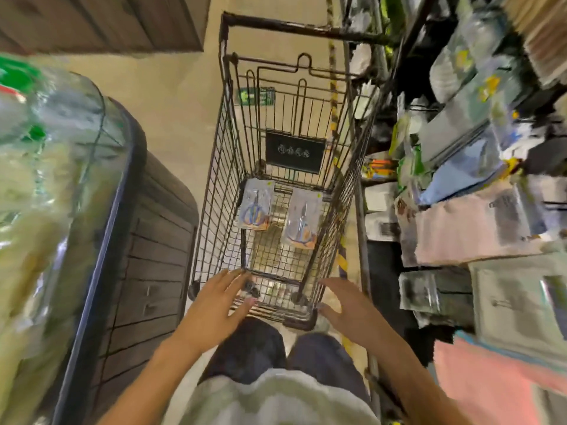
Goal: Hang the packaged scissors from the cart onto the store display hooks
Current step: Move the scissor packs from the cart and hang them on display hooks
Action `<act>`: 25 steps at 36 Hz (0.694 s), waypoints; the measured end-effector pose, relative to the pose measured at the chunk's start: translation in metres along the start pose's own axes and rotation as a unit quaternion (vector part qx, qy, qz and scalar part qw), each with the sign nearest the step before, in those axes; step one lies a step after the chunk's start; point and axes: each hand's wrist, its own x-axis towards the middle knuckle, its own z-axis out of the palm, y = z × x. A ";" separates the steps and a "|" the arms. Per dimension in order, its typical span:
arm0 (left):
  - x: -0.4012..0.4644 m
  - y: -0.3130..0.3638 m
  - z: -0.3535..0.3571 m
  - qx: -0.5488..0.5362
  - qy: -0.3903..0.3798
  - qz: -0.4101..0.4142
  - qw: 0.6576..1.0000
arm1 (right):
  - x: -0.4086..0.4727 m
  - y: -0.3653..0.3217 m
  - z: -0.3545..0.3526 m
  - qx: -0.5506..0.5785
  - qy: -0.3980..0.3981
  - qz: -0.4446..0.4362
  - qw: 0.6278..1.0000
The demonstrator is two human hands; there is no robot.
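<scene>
Far left of frame: blurred clear-wrapped goods [40, 185] beside a dark slatted bin [147, 256]. Lower centre-left: left hand [214, 302] reaches toward the near end of the wire cart [214, 179], fingers straight and spread, grasping nothing. Centre: two scissor packs lie flat on the cart's floor, apart from each other; the blue-handled pack [256, 205] near the left wall, the second pack [302, 222] to its right, slightly lower in frame. A black placard [294, 151] hangs on the cart's far end. Lower centre-right: right hand [349, 308], fingers extended and loose, holding nothing. Right edge: store display [475, 194] crowded with blurred packaged goods.
</scene>
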 end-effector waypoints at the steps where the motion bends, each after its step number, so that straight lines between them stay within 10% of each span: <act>1: 0.007 -0.001 0.002 0.002 -0.002 0.001 1.000 | 0.006 0.000 -0.004 -0.011 -0.009 -0.004 1.000; 25: 0.223 -0.102 0.069 -0.014 -0.112 0.007 0.994 | 0.204 0.018 0.071 0.023 -0.013 0.120 0.992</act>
